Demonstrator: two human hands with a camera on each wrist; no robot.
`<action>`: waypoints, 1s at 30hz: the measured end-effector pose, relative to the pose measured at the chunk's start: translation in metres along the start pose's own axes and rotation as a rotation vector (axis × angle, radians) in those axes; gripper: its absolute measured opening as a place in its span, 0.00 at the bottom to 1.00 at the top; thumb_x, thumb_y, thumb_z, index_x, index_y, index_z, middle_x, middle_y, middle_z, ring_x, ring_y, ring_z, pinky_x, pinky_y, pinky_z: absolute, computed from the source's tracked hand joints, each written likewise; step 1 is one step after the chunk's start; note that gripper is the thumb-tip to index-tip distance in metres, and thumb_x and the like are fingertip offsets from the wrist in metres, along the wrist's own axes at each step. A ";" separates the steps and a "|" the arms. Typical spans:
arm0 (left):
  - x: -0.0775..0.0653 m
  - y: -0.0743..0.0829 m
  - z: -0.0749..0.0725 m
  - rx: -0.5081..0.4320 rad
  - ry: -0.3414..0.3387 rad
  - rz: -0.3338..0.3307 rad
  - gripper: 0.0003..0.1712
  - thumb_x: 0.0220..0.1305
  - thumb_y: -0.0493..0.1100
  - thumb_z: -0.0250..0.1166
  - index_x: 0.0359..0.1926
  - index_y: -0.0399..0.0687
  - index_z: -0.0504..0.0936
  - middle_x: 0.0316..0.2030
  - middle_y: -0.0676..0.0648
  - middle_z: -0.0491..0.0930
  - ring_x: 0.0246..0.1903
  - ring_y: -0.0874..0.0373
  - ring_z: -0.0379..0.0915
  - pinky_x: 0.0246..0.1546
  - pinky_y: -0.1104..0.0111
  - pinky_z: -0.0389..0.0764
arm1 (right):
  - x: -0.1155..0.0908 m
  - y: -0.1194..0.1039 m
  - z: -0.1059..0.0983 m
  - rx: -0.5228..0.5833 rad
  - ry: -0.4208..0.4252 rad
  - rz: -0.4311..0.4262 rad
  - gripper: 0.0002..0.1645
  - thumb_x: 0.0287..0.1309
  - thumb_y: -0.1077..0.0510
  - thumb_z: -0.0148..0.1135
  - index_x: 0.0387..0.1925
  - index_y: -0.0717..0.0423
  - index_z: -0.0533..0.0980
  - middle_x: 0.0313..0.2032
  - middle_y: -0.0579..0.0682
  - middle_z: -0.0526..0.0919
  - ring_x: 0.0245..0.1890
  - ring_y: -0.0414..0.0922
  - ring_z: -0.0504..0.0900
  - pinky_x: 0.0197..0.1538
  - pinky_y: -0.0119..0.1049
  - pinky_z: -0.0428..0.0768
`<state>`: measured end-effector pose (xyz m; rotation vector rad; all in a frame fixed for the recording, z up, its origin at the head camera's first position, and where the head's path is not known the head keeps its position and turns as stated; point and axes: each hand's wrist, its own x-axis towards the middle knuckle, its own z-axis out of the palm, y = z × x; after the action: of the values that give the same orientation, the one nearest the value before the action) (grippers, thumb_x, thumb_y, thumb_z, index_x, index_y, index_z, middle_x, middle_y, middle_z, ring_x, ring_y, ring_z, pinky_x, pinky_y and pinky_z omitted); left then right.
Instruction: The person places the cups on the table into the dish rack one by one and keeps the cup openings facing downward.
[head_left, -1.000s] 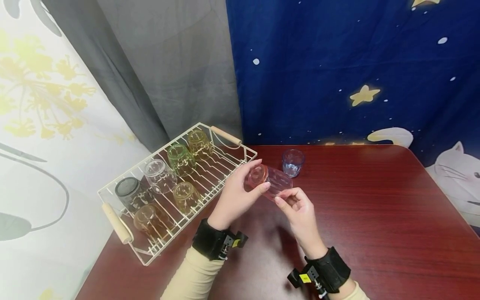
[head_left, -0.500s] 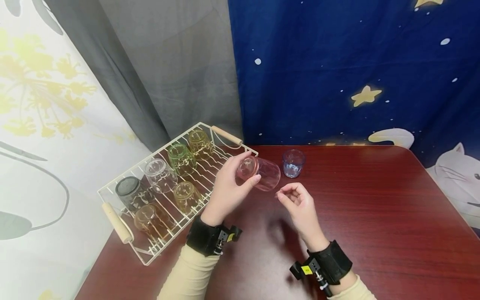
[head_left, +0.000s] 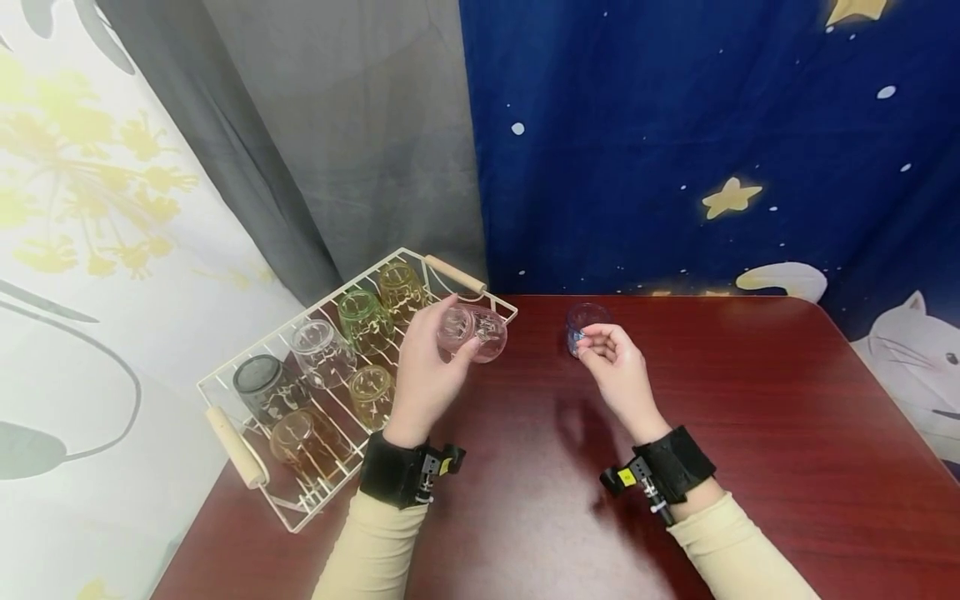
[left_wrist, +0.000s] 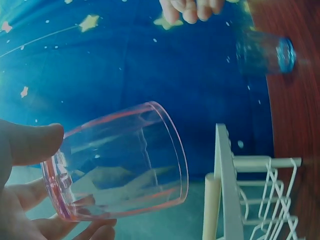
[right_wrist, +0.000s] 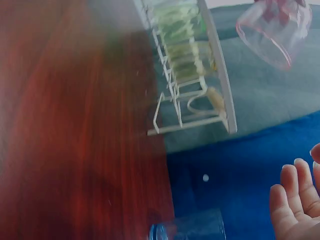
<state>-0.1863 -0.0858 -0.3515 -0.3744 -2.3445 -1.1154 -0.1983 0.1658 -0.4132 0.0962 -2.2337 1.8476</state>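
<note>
My left hand (head_left: 423,371) grips a pink-tinted glass (head_left: 491,335) near its base, thumb on one side and fingers on the other. The glass is tilted, its rim turned toward the right, above the right end of the wire rack (head_left: 300,317). In the left wrist view the pink glass (left_wrist: 120,165) looks transparent, with nothing visible inside. My right hand (head_left: 618,371) holds nothing; its fingers are loosely bent. In the head view it partly covers a blue glass (head_left: 587,313) standing on the table. The right wrist view shows those fingers apart from the blue glass (right_wrist: 195,229).
Inside the cream rack, several glasses stand upside down: grey (head_left: 262,387), clear (head_left: 322,354), green (head_left: 365,321) and yellow or amber ones (head_left: 303,437). Wooden handles (head_left: 455,273) stick up at both rack ends. Curtains (head_left: 360,125) hang behind the dark red table (head_left: 750,417).
My left hand has carried the pink glass left toward the rack. My right hand has let go of that glass and moved right and away, to the blue glass.
</note>
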 end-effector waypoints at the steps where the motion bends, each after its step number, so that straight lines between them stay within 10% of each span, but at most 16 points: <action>1: 0.000 -0.001 0.000 0.012 0.008 -0.001 0.33 0.55 0.41 0.71 0.63 0.42 0.74 0.58 0.39 0.77 0.60 0.45 0.71 0.64 0.53 0.70 | 0.004 0.001 -0.001 -0.027 -0.001 -0.006 0.18 0.63 0.65 0.58 0.54 0.65 0.71 0.43 0.52 0.82 0.39 0.30 0.78 0.44 0.16 0.77; 6: -0.001 -0.008 -0.002 0.085 0.052 0.006 0.34 0.55 0.39 0.70 0.63 0.41 0.74 0.60 0.38 0.76 0.62 0.44 0.69 0.67 0.53 0.66 | 0.023 0.010 -0.004 -0.175 -0.020 -0.018 0.22 0.61 0.64 0.59 0.57 0.62 0.72 0.50 0.62 0.81 0.45 0.38 0.80 0.46 0.15 0.75; 12: -0.003 -0.017 -0.002 0.131 0.110 -0.037 0.34 0.54 0.37 0.70 0.63 0.41 0.73 0.61 0.38 0.73 0.61 0.41 0.67 0.65 0.51 0.66 | 0.042 0.022 -0.007 -0.338 -0.044 -0.037 0.24 0.58 0.64 0.61 0.58 0.62 0.72 0.53 0.63 0.79 0.54 0.56 0.79 0.58 0.45 0.78; 21: -0.006 -0.029 0.005 0.187 0.190 -0.085 0.34 0.53 0.31 0.69 0.63 0.41 0.73 0.62 0.35 0.70 0.61 0.37 0.64 0.63 0.50 0.67 | 0.057 0.035 -0.005 -0.495 -0.130 -0.100 0.29 0.55 0.60 0.65 0.59 0.64 0.70 0.53 0.63 0.78 0.55 0.58 0.77 0.60 0.53 0.74; 30: -0.008 -0.038 0.010 0.274 0.095 -0.180 0.32 0.55 0.31 0.68 0.63 0.41 0.74 0.64 0.35 0.69 0.60 0.36 0.65 0.58 0.49 0.74 | 0.065 0.042 0.000 -0.727 -0.205 -0.166 0.27 0.55 0.59 0.66 0.56 0.65 0.72 0.51 0.63 0.79 0.53 0.57 0.78 0.58 0.52 0.75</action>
<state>-0.1998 -0.1016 -0.3855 -0.0106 -2.4392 -0.8510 -0.2694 0.1802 -0.4389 0.3346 -2.7866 0.8932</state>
